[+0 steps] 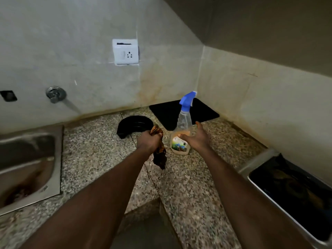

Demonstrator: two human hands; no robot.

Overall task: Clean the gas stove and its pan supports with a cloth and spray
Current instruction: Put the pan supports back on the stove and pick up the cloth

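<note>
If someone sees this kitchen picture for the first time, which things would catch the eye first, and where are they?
The clear plastic spray bottle with a blue trigger head stands in the middle of the speckled granite counter, and the open right hand is right beside it. Just to its left, the left hand grips a crumpled brown cloth. A steel sink lies at the far left.

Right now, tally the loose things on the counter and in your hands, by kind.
spray bottle: 1
cloth: 1, gripped by the left hand
flat black mat: 1
curved black piece: 1
Total: 4
</note>
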